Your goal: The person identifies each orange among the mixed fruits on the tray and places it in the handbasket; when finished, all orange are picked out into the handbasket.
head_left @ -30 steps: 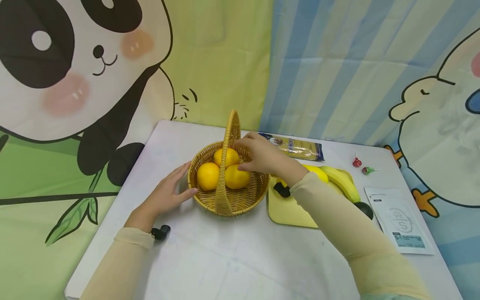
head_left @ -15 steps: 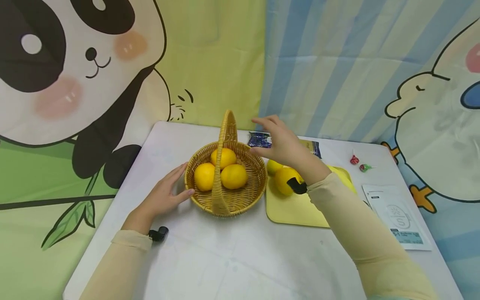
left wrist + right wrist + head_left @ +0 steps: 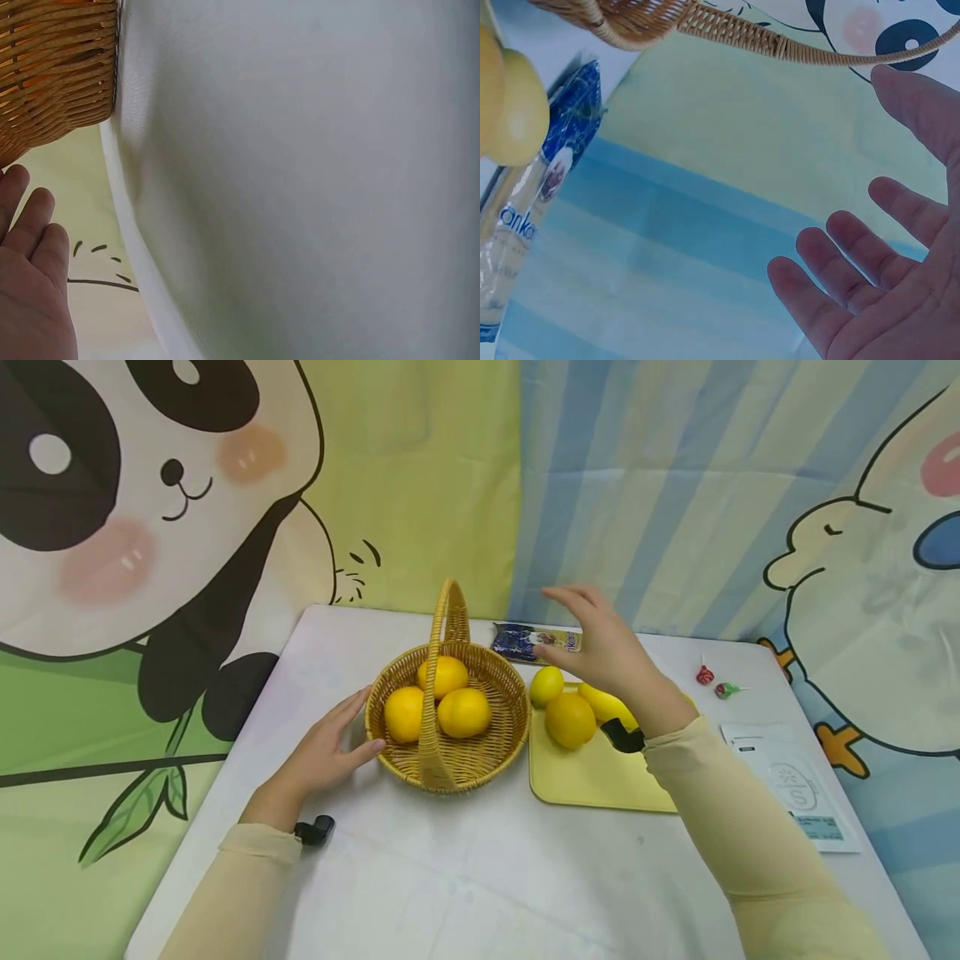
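Observation:
A round wicker basket [image 3: 468, 768] with a tall arched handle holds three orange-yellow round fruits, one of them an orange [image 3: 406, 714]. My left hand [image 3: 318, 764] rests against the basket's left side, fingers extended along its wall; the left wrist view shows its fingertips right at the weave [image 3: 60, 82]. Above the yellow tray [image 3: 592, 785] my right hand [image 3: 607, 647] hovers with fingers spread and nothing in them. Beneath it on the tray lie a lemon [image 3: 547, 686], an orange [image 3: 570, 721] and a banana [image 3: 603, 702], the last partly hidden by the right wrist.
Behind the tray lies a blue and gold plastic packet [image 3: 517, 642], partly covered by the right hand. Two lollipops [image 3: 705, 675] and a white pouch [image 3: 795, 785] lie at the table's right side. A cartoon-printed curtain [image 3: 637, 485] hangs along the back edge.
My right hand has left the inside of the basket and moved right, over the tray. The three fruits stay in the basket, and my left hand keeps its place at the basket's side.

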Action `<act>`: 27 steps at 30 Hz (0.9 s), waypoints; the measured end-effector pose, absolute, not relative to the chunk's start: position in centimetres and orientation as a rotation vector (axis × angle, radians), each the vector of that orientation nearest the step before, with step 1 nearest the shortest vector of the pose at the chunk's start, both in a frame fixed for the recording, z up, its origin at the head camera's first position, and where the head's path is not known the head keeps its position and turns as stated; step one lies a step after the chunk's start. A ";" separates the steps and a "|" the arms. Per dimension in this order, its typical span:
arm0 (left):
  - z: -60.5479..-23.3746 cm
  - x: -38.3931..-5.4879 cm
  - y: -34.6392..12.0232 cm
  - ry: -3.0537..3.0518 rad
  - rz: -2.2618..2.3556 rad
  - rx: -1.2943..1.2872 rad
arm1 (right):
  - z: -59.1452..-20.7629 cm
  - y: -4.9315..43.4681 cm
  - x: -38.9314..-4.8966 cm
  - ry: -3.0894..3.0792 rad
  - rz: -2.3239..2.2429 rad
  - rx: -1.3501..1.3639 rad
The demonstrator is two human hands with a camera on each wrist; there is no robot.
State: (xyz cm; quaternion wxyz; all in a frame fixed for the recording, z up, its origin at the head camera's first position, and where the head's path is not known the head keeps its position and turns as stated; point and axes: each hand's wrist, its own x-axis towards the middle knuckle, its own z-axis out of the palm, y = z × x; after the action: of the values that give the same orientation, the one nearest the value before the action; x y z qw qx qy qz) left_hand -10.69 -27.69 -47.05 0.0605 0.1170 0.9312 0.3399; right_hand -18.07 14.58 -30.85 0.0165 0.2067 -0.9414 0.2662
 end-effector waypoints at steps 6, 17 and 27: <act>-47.0 -10.6 -27.7 2.828 1.038 0.344 | -31.5 15.9 -17.9 -2.938 0.806 0.552; -46.8 -10.6 -27.6 2.820 1.039 0.328 | -34.2 18.0 -17.1 -2.966 0.822 0.415; -47.2 -10.8 -27.5 2.819 1.060 0.352 | -37.2 19.2 -16.5 -3.009 0.823 0.368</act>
State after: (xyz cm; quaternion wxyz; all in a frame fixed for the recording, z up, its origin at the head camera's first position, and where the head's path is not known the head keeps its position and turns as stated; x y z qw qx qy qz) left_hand -10.84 -27.52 -47.16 0.0546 0.1160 0.9283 0.3490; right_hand -16.45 19.24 -37.21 0.0001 0.1171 -0.9579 0.2621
